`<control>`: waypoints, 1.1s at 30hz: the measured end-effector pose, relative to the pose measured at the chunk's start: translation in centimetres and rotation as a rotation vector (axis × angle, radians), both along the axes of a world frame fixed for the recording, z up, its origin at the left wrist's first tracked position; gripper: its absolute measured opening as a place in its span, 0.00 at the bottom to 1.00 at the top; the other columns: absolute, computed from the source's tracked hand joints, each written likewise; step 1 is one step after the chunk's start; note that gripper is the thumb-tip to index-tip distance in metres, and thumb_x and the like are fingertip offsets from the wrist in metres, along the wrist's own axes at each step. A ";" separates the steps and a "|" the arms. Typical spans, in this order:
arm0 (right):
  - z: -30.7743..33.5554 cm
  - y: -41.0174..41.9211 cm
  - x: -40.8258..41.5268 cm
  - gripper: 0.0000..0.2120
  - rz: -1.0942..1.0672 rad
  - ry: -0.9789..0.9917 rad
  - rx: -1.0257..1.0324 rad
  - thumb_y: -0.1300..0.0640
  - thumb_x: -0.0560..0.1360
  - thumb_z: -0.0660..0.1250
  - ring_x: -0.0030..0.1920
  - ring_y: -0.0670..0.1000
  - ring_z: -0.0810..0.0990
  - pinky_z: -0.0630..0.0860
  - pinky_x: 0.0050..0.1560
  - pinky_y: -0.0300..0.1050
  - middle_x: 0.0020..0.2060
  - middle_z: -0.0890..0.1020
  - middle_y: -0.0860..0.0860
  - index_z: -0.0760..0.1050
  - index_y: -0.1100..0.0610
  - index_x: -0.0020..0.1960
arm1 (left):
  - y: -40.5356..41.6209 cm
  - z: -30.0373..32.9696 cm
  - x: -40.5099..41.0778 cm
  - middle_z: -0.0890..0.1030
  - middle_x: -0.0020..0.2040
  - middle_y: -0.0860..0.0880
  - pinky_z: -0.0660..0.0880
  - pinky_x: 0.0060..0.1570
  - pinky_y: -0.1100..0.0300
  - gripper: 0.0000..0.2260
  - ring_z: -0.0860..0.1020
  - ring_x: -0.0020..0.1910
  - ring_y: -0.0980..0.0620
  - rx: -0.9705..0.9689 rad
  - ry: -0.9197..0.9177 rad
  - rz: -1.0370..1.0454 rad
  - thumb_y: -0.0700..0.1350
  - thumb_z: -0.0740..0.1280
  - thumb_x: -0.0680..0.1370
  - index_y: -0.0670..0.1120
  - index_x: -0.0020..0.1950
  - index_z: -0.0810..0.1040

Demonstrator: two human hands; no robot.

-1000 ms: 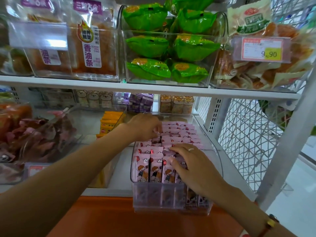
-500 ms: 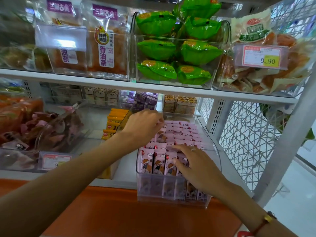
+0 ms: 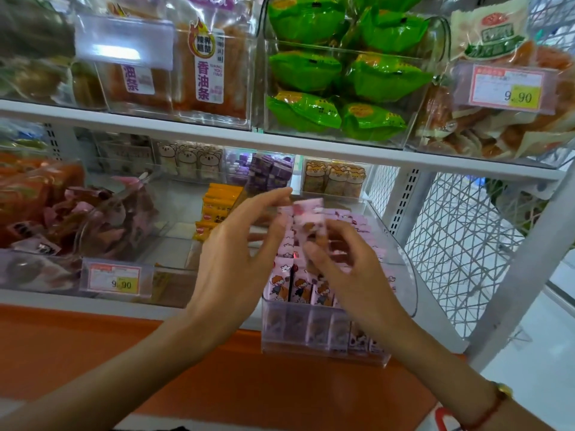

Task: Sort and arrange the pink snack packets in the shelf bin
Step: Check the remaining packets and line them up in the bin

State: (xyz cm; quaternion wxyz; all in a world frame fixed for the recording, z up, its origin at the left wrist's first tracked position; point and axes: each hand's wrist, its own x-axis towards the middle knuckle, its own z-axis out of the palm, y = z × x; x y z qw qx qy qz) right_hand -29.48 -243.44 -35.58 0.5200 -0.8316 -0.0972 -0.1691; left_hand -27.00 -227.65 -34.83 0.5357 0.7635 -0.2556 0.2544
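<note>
Right hand [image 3: 351,269] pinches lifted pink packet [image 3: 309,219] above clear bin [image 3: 401,275]; left hand [image 3: 239,244] open, empty beside it. Advice: reinsert upright, aligned with bin's packet rows.

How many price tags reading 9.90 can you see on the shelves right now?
2. One 9.90 price tag fronts the upper-right bin; the other 9.90 tag fronts the lower-left bin. A glared label holder upper left is unreadable.
</note>
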 end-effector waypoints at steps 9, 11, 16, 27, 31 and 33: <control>-0.5 -0.8 0.6 0.23 0.010 0.265 0.458 0.42 0.69 0.65 0.55 0.50 0.81 0.71 0.64 0.54 0.49 0.84 0.50 0.76 0.53 0.59 | -0.5 -2.1 -0.1 0.73 0.59 0.68 0.75 0.49 0.71 0.22 0.73 0.56 0.68 0.270 0.025 -0.140 0.66 0.62 0.70 0.63 0.63 0.69; -0.5 -0.8 0.4 0.24 0.012 0.266 0.466 0.42 0.69 0.65 0.55 0.50 0.81 0.71 0.65 0.53 0.50 0.84 0.50 0.76 0.54 0.59 | -0.7 -2.1 -0.1 0.73 0.56 0.67 0.76 0.47 0.67 0.25 0.74 0.53 0.66 0.310 -0.025 -0.087 0.67 0.62 0.69 0.60 0.63 0.71; 0.0 -1.1 0.4 0.25 0.039 0.250 0.473 0.42 0.63 0.69 0.52 0.49 0.82 0.75 0.59 0.47 0.48 0.85 0.51 0.77 0.54 0.56 | -0.8 -1.8 -0.2 0.74 0.53 0.66 0.75 0.45 0.69 0.19 0.75 0.49 0.66 0.322 -0.020 -0.025 0.57 0.68 0.73 0.57 0.63 0.71; 1.1 -2.3 -0.1 0.19 0.052 0.224 0.587 0.52 0.67 0.70 0.49 0.49 0.83 0.79 0.52 0.41 0.45 0.84 0.54 0.77 0.61 0.54 | -0.5 -1.4 -0.5 0.71 0.59 0.67 0.74 0.55 0.61 0.22 0.71 0.55 0.68 0.309 0.016 -0.041 0.55 0.66 0.76 0.61 0.69 0.68; 1.2 -2.1 -0.3 0.24 0.022 0.203 0.598 0.51 0.65 0.72 0.50 0.51 0.84 0.79 0.54 0.43 0.48 0.84 0.56 0.76 0.61 0.57 | -0.9 -1.7 -0.3 0.75 0.57 0.61 0.77 0.48 0.62 0.23 0.74 0.54 0.61 0.389 -0.132 0.030 0.53 0.73 0.71 0.56 0.64 0.72; 1.1 -1.9 -0.4 0.24 -0.015 0.183 0.565 0.49 0.63 0.73 0.49 0.50 0.84 0.80 0.52 0.42 0.48 0.85 0.55 0.77 0.59 0.56 | -1.0 -1.9 -0.2 0.77 0.55 0.59 0.74 0.45 0.67 0.22 0.74 0.52 0.62 0.401 -0.169 0.080 0.53 0.74 0.70 0.55 0.62 0.74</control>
